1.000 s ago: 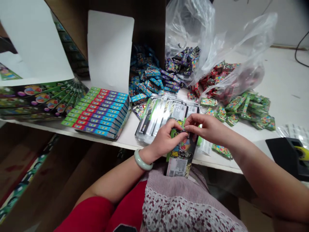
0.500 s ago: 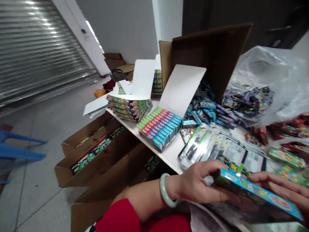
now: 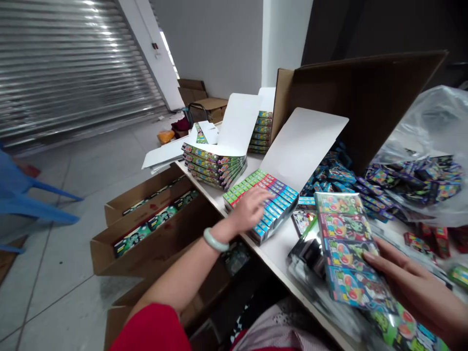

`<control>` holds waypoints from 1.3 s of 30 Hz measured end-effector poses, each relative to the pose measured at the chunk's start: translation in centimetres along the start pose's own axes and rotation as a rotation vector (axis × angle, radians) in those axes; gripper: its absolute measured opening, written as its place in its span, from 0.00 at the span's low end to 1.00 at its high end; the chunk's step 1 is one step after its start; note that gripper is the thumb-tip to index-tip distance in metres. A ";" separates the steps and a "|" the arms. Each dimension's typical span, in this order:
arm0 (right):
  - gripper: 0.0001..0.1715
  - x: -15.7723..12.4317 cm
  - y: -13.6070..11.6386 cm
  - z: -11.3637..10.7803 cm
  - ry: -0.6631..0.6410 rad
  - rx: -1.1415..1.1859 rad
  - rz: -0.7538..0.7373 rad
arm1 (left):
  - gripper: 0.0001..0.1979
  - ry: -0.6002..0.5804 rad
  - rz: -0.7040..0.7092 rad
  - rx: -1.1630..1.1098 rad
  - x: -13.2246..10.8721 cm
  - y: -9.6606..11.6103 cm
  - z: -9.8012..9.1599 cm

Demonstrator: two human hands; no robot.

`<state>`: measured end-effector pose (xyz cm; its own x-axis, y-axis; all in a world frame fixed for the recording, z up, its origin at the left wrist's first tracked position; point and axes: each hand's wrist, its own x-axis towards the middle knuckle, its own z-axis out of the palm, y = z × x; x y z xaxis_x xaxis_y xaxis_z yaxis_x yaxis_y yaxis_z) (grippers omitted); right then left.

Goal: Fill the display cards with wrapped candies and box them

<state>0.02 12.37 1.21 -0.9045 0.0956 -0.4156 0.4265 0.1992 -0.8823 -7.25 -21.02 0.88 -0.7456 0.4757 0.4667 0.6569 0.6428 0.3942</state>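
Observation:
My left hand (image 3: pixel 251 208), with a pale green bangle (image 3: pixel 215 240) on the wrist, rests over a display box (image 3: pixel 280 228) filled with rows of small green, red, purple and blue boxes. Its fingers are stretched out over the tops, hiding some of them. The white lid (image 3: pixel 305 144) of that display box stands raised behind. On the right, my right hand (image 3: pixel 413 278) grips a flat pack of small printed boxes (image 3: pixel 345 243), its green, red, purple and blue sections in a row. The thumb lies on its face. Blurred clear plastic packaging (image 3: pixel 310 278) lies beneath the pack.
Stacked printed cartons (image 3: pixel 215 168) stand left of the display box. A big cardboard box (image 3: pixel 351 97) lies behind, near loose blue boxes (image 3: pixel 336 170) and a clear plastic bag (image 3: pixel 435 131) of purple ones. Open cartons (image 3: pixel 139 263) sit below the table edge; a blue stool (image 3: pixel 32 195) is left.
My left hand has left the pack and moved left onto the display box. My right hand now holds the pack alone, raised and turned with its printed face toward me. The view has shifted.

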 end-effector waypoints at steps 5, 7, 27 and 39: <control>0.42 1.0 -1.0 1.8 -0.065 0.070 0.074 | 0.11 -0.117 -0.081 0.093 1.9 -7.2 0.0; 0.42 1.4 -1.0 2.4 -0.088 0.056 0.063 | 0.10 -0.146 -0.083 0.119 2.1 -7.5 0.2; 0.38 3.8 -2.3 4.8 -0.080 0.130 -0.004 | 0.10 -0.259 -0.099 0.392 4.2 -6.7 0.9; 0.26 8.9 -7.6 9.0 0.007 -0.206 -0.753 | 0.13 -0.295 -0.023 0.258 4.3 -7.4 1.1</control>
<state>-11.26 2.94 2.25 -0.9507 -0.1314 0.2811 -0.3102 0.3899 -0.8670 -15.40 -23.09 -0.89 -0.7850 0.5873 0.1972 0.6175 0.7674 0.1728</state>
